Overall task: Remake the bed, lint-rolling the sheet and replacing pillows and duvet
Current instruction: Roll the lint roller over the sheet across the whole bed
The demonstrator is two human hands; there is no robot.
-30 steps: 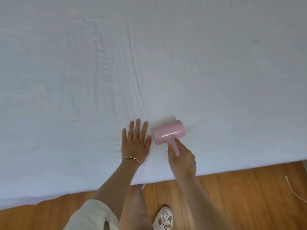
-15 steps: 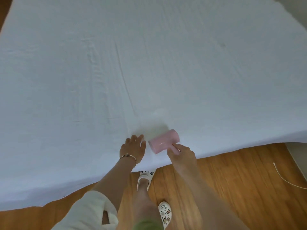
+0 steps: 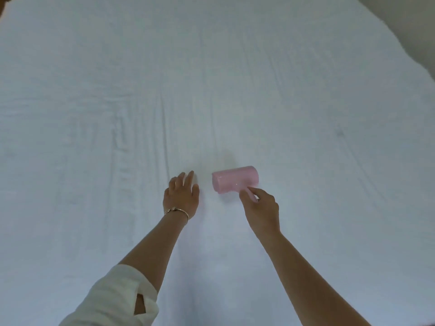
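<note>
Head camera, looking down along two outstretched arms onto a bed. A white sheet fills almost the whole frame, spread flat but marked by long shallow creases running from the upper part of the frame toward the centre, with a denser band of wrinkles at centre left.

Just right of centre, the right hand grips the short handle of a pink lint roller, fingers curled round it; the roller's drum lies sideways against the sheet. Just left of centre, near the roller but apart from it, the left hand rests palm down on the sheet with its fingers relaxed and holding nothing. A thin bracelet circles that wrist, and a cream sleeve shows at lower left.

Judging from this, the work is at the lint-rolling stage: no pillows or duvet are in view, so replacing them seems to be left to do, and how much of the sheet has been rolled cannot be told.

A small dark speck sits on the sheet at right of centre. A strip of wall shows at upper right. Nothing lies in the roller's path.
</note>
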